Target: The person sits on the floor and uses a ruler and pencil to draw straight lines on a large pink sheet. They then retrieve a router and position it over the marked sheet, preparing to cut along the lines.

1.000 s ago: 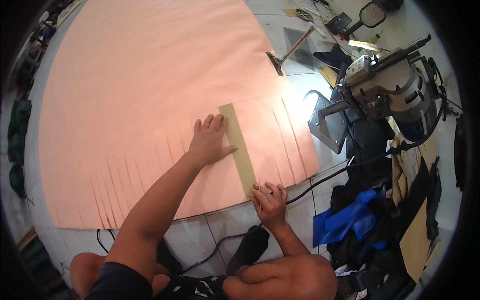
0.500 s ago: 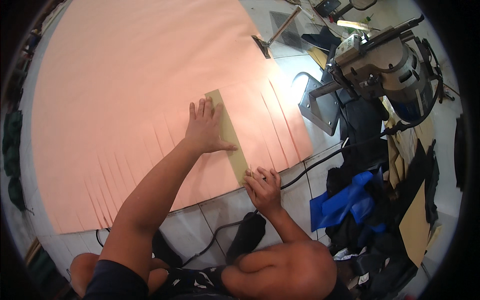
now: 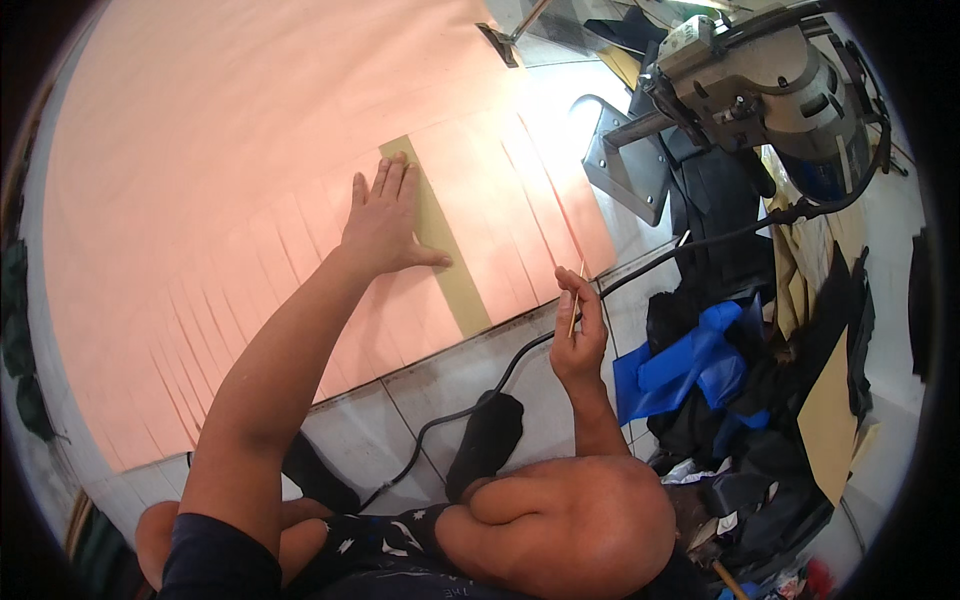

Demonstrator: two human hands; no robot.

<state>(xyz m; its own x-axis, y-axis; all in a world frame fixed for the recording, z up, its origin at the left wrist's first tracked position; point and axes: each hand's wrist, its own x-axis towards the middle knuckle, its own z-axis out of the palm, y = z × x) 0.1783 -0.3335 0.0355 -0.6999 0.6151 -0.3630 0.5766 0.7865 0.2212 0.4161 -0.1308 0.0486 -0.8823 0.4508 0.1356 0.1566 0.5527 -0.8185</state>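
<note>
My left hand (image 3: pixel 382 228) lies flat with its fingers spread on a pink sheet (image 3: pixel 240 130), fingertips and thumb reaching onto an olive-coloured flat strip (image 3: pixel 462 295). That strip runs across the sheet to its near edge. Several thin dark slits or lines, I cannot tell which, run in from this edge on both sides of the strip. My right hand (image 3: pixel 578 340) is raised near the sheet's near right edge, right of the strip and apart from it. Its fingers are closed around a thin light-coloured stick (image 3: pixel 574 318), which points upward; its exact kind cannot be made out.
A large motorised machine (image 3: pixel 760 110) on a metal base plate (image 3: pixel 625 165) stands at the right. Its black cable (image 3: pixel 520 350) curves past my feet. Blue plastic (image 3: pixel 690 365) and dark scraps (image 3: pixel 690 430) pile up at right. A metal-footed bar (image 3: pixel 497 45) rests on the sheet's far edge.
My right hand has moved from the strip's near end rightward and slightly up, taking the thin stick along. The left hand stays on the strip; the whole view has shifted somewhat.
</note>
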